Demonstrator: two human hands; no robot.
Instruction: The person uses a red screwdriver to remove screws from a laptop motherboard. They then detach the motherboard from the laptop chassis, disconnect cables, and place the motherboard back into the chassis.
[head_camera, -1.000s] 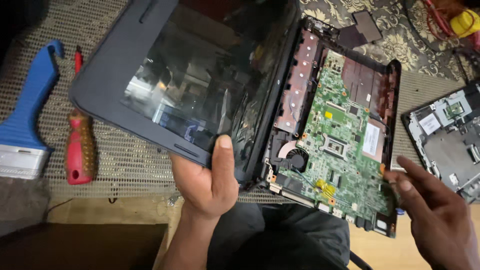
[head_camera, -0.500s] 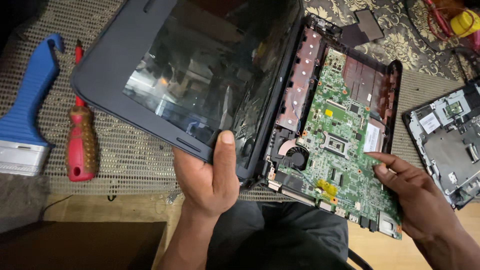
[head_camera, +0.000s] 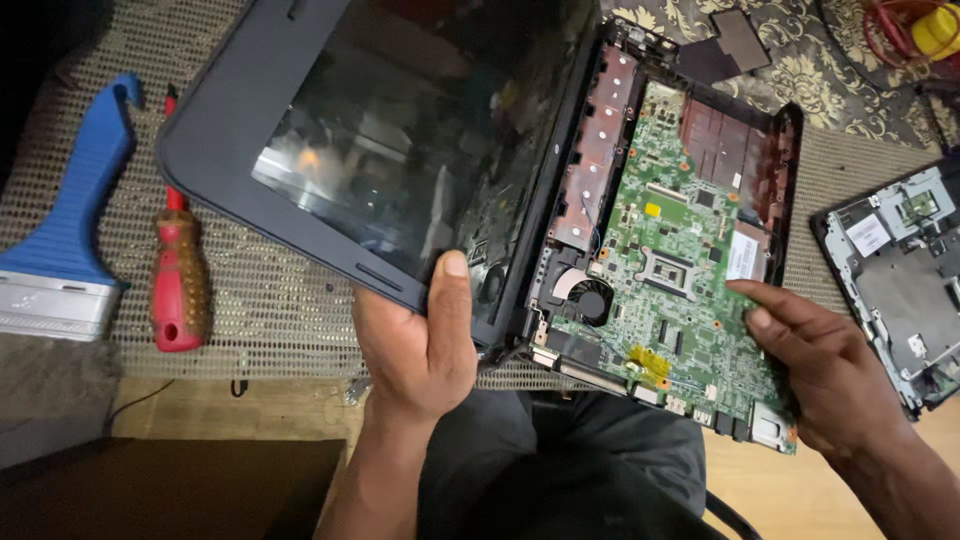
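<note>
An opened laptop lies in front of me, its dark screen lid (head_camera: 400, 150) tilted up to the left. My left hand (head_camera: 420, 345) grips the lid's lower edge, thumb on the glass. The base (head_camera: 790, 150) holds a green motherboard (head_camera: 680, 280) with a black fan (head_camera: 590, 300) near its lower left. My right hand (head_camera: 810, 360) rests on the motherboard's right side, fingers laid flat on the board and pointing left toward a white label.
A red-handled screwdriver (head_camera: 180, 280) and a blue-handled tool (head_camera: 70, 240) lie at the left on a woven mesh mat (head_camera: 270, 310). A removed grey laptop cover (head_camera: 900, 270) sits at the right. A black plate (head_camera: 725, 45) lies on patterned cloth at the top.
My right hand has moved left and up from the motherboard's lower right corner onto the board. My left hand keeps its hold on the lid.
</note>
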